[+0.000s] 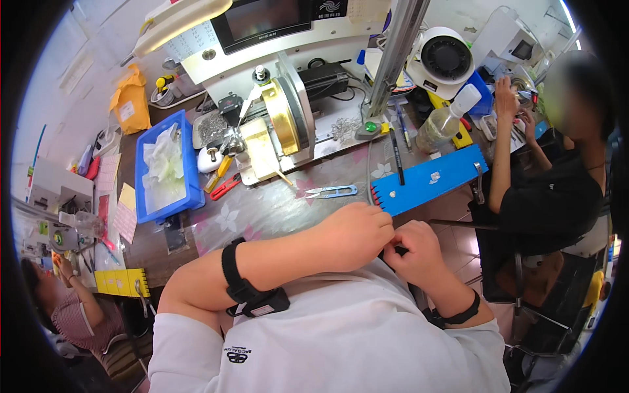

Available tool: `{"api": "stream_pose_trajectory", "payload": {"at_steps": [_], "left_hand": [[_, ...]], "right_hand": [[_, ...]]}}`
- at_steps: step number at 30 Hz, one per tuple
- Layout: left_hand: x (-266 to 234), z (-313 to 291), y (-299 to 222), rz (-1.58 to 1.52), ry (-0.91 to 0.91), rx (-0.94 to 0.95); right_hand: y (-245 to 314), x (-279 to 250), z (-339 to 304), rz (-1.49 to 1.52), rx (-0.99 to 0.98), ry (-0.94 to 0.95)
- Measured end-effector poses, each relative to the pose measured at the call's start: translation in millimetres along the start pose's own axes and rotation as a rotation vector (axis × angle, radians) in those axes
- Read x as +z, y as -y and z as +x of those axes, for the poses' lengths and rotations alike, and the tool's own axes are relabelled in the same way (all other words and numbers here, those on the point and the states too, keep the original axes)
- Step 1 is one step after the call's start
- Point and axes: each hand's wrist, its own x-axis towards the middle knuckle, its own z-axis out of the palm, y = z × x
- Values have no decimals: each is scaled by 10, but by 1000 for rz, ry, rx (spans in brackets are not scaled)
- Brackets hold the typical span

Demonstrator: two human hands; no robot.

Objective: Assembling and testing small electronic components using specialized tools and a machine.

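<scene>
My left hand [359, 234] and my right hand [419, 252] meet in front of my white shirt at the near edge of the table. The fingers of both are curled in and pressed close together. What they pinch, if anything, is hidden. Just beyond them lies a blue board [436, 182] with a row of red teeth along its left end. Thread snips [332, 192] with a light blue handle rest on the table beyond my left hand. A black pen [397, 157] lies partly across the blue board.
A machine with a golden wheel [280, 118] stands at the back, below a screen [262, 23]. Left of it are a blue tray [141, 190] and red-handled pliers [226, 187]. A clear bottle [438, 128] stands to the right. Other people sit at both sides.
</scene>
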Motion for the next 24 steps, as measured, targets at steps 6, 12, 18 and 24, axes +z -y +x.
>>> {"api": "stream_pose_trajectory", "payload": {"at_steps": [6, 12, 18, 24], "left_hand": [[-114, -101, -79, -53, -30, -52], [-111, -186, -133, -150, -69, -37], [-199, -251, -175, -144, -131, -63], [-1181, -746, -29, 48, -670, -349]], "right_hand": [[121, -48, 61, 58, -25, 23], [147, -23, 33, 200, 8, 50], [321, -124, -9, 774, 591, 207], [-137, -1137, 4, 313, 640, -171]]}}
